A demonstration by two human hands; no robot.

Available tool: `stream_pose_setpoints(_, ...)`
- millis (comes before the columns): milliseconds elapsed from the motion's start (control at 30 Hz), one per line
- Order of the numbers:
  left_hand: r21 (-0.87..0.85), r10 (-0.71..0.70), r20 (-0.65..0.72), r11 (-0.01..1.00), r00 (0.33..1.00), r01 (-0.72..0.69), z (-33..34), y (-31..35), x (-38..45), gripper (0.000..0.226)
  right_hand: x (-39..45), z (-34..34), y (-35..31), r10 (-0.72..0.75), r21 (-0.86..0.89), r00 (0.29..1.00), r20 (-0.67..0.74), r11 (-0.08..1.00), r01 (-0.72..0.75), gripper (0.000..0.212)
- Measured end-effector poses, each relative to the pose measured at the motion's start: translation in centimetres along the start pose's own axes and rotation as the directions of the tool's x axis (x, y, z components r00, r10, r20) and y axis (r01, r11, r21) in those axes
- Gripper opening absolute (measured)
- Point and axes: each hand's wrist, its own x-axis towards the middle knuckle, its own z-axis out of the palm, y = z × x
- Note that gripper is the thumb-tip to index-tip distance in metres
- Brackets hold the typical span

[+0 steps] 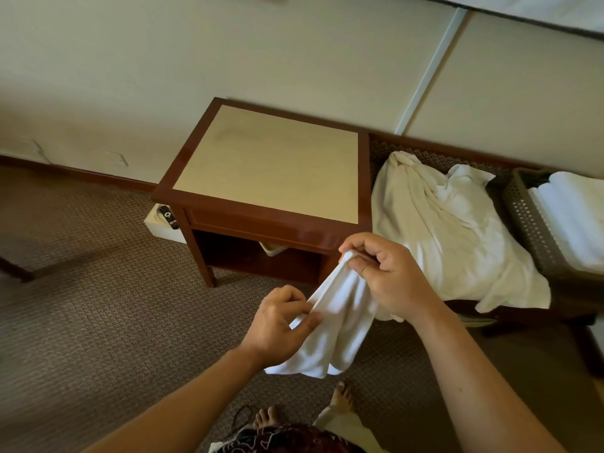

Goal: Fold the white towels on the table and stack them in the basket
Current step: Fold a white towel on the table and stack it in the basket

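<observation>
Right hand [389, 276]: it pinched the top end of a small white towel [330, 325] with its thumb and curled fingers, up in the air in front of the person.
Left hand [277, 325]: it was lower down and pinched the side edge of the same towel between thumb and fingers.
Small white towel: it was soft and hung down long and bunched between both hands, with two loose folds at the bottom, above the carpet.
Big pile of towels [451, 233]: white and crumpled, it lay spread over the dark wooden bench [529, 308] on the right, and one edge hung over the front.
Basket [529, 227]: it was brown plastic with lots of little holes and sat on the bench, touching the right side of the pile.
Folded towels [575, 217]: white and rolled neat, they lay inside the basket.
Small table [261, 165]: it was square, with a dark red-brown wood frame and a pale flat top, and stood just beside the bench, against the wall.
Shelf under the table: a pale thing lay there, too hidden to tell what.
Remote [168, 216]: black, it lay on a white thing on the floor left of the table.
Floor: brown carpet [98, 289] with a bumpy little pattern; the person's bare toes showed at the bottom.
Wall [163, 60]: plain cream.
</observation>
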Motion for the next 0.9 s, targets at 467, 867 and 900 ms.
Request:
stream_pose_setpoints(467, -0.065, -0.205, 0.083, 0.975, 0.975, 0.21, -0.8, -3.4, -1.2, 0.021, 0.1, 1.3, -0.7, -0.008, 0.09, 1.0, 0.016, 0.996, 0.007, 0.027)
stream_pose_setpoints(867, 0.037, -0.537, 0.284, 0.834, 0.795, 0.55, -2.7, -6.6, -0.2, 0.021, 0.2, 1.4, -2.0, -0.005, 0.241, 1.0, 0.025, 0.97, -0.001, 0.026)
stream_pose_setpoints(900, 0.075, -0.544, 0.264, 0.835, 0.797, 0.545, -3.1, -7.3, -0.2, 0.018, 0.2, 1.0, -2.0, -0.005, 0.277, 1.0, 0.002, 0.961, 0.004, 0.024)
